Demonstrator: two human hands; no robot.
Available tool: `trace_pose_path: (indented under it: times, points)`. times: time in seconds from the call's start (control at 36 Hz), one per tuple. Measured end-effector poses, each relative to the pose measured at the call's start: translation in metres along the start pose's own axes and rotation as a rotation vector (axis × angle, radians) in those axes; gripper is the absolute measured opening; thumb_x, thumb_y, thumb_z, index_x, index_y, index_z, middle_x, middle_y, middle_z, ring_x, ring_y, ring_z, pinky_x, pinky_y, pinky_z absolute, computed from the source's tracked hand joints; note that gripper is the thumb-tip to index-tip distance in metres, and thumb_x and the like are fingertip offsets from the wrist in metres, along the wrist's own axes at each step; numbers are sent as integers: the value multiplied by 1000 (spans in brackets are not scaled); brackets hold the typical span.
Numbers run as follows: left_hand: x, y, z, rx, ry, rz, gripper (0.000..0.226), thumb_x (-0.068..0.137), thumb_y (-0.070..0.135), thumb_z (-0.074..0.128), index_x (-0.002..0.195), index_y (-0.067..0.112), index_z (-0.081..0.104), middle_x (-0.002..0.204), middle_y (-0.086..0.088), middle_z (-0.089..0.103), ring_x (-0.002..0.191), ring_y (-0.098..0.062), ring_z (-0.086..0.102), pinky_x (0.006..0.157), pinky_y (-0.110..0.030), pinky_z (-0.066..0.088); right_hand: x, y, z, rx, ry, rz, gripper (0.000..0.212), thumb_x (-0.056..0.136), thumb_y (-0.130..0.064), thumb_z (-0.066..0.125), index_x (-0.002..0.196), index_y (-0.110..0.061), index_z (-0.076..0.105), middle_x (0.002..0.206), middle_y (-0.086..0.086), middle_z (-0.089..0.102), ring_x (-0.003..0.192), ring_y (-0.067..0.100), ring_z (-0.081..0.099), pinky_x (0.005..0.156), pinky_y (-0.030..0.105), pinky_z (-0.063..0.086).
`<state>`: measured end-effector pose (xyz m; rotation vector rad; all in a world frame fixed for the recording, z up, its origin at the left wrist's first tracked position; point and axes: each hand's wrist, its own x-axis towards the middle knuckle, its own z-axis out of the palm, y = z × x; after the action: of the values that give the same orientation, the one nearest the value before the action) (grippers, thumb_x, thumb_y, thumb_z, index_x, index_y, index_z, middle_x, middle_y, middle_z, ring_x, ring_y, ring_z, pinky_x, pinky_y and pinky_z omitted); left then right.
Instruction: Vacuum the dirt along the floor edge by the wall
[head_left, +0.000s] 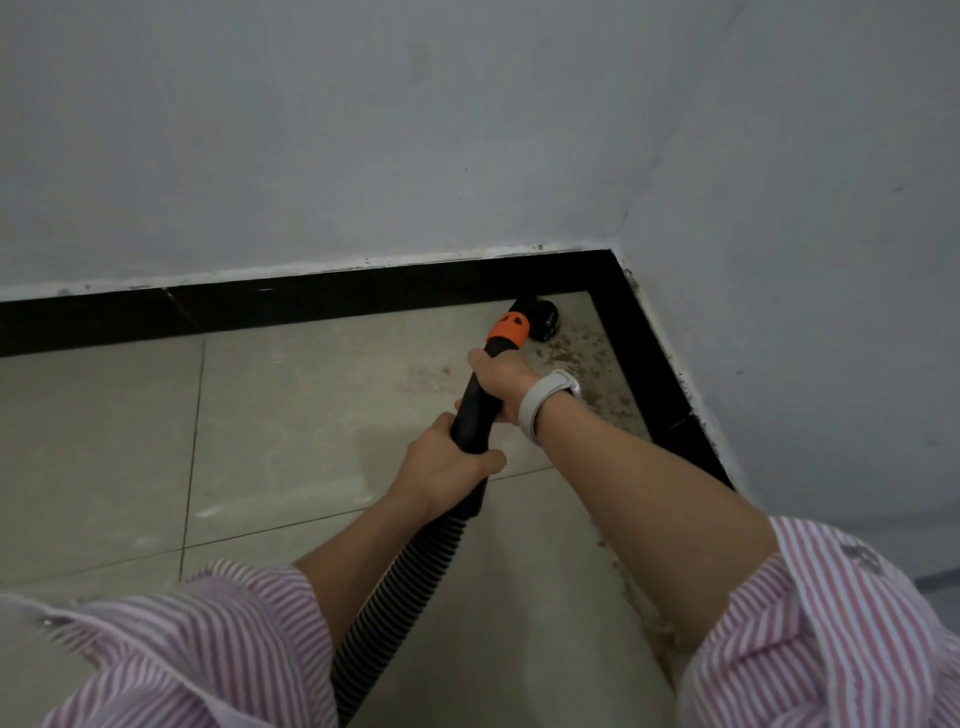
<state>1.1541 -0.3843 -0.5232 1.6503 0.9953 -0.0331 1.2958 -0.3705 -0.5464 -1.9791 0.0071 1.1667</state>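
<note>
A bare indoor room corner, likely in a home: pale grey painted walls meeting glossy beige floor tiles edged by a black tiled skirting strip.

Both hands grip vacuum wand; nozzle at dirty corner.

Two hands, one vacuum hose, one brush nozzle, one wristband.

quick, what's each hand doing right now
Left hand: gripping the black vacuum wand at its lower end, near the ribbed hose.
Right hand: gripping the same wand higher up, just below the orange collar.
</note>
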Motion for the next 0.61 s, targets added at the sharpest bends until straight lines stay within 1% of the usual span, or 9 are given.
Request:
trace_pose_path:
  times: [0.11,0.19,0.25,0.39,0.42,0.47,0.53,0.56,0.61]
  points:
    - [11,17,16,11,-34,16,30,73,25,70,92,20,48,82,1,58,69,-14,57,52,-25,42,9,-5,-28,-45,19,-15,35,96,-36,48,108,-5,40,105,19,62,93,36,66,84,50,56]
    - [19,32,31,21,-73,33,35,74,27,70,100,17,49,84,0,58,70,-15,57,53,-25,43,10,-8,-51,-36,45,-16,28,99,-33,45,110,-7,40,92,16,61,87,33,67,85,47,55]
    - [21,38,37,22,-88,31,36,74,27,70,101,16,48,84,0,57,69,-14,57,53,-24,42,11,-8,-62,-39,52,-9,27,100,-32,43,110,-7,40,84,14,59,77,30,67,80,44,56]
    - [24,35,35,20,-45,33,35,75,26,69,100,16,47,84,0,57,71,-16,58,55,-25,44,10,-10,-58,8,42,-16,26,99,-29,46,111,-6,41,86,15,61,67,28,65,67,40,55]
    - [24,32,33,8,-25,29,34,75,25,69,99,16,47,84,0,57,70,-16,57,54,-25,44,11,-11,-51,2,35,-14,27,98,-30,47,110,-7,41,86,16,61,68,28,66,68,41,55]
    - [24,24,30,-15,23,18,32,74,24,70,96,17,47,83,0,57,69,-14,57,54,-25,44,13,-13,-35,-50,36,-31,39,93,-36,51,115,-5,41,100,18,63,81,34,67,79,45,57]
    - [26,15,26,-25,49,7,30,74,24,69,94,17,48,82,0,57,68,-14,56,53,-25,43,25,-10,-21,-108,40,-58,61,81,-46,54,124,-5,40,114,19,61,94,38,65,85,49,55]
    - [27,12,25,-27,51,1,30,74,23,69,94,17,48,81,-1,57,67,-14,56,53,-25,42,34,-6,-17,-128,45,-65,69,77,-49,53,129,-5,38,116,18,60,96,38,65,86,49,54]
    - [29,9,24,-30,42,-8,30,75,23,69,97,16,49,82,-1,57,67,-15,55,53,-25,42,39,-3,-13,-147,57,-66,73,74,-51,52,131,-7,37,116,16,59,96,37,64,87,49,54]
